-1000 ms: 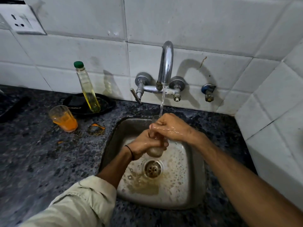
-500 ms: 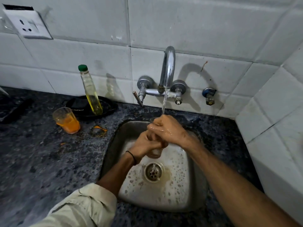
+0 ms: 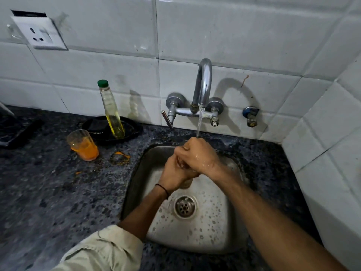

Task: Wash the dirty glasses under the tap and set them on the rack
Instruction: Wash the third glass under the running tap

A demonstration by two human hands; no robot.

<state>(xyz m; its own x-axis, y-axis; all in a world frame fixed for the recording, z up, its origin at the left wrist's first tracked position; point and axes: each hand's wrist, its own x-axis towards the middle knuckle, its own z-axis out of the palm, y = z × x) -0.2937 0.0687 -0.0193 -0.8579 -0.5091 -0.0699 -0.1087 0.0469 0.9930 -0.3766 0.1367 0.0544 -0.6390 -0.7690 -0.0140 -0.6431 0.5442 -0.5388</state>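
While a thin stream of water (image 3: 199, 122) falls from the curved chrome wall tap (image 3: 203, 89), a clear drinking glass (image 3: 186, 183) is held over the square stainless-steel sink (image 3: 214, 233), just behind its round perforated drain (image 3: 184, 207). The glass's long axis runs close to upright, base toward the drain and mouth toward the spout. Only the thick base shows below the fingers, and both hands hide the rest.

The left hand (image 3: 174, 174) comes in from the lower left with its fingers wrapped round the glass's lower body. A thin black thread band (image 3: 163, 189) circles the wrist, and a rolled beige cloth sleeve (image 3: 101, 253) covers the forearm. The right hand (image 3: 198, 155) reaches across from the lower right, wet and glistening, knuckles up. Its fingers curl down over the mouth of the glass where the stream lands; whether the fingertips go inside the rim cannot be told.

The sink floor is dull metal beaded with droplets. On the dark speckled stone countertop (image 3: 48, 192) to the left stands a smeared clear tumbler part-filled with orange liquid (image 3: 83, 146), upright, mouth up. An orange ring stain (image 3: 120, 157) marks the stone beside it. Behind, a slim clear bottle of yellow liquid with a green cap (image 3: 112, 110) stands in a shallow black dish (image 3: 93, 126) against glossy white wall tiles (image 3: 234, 36).
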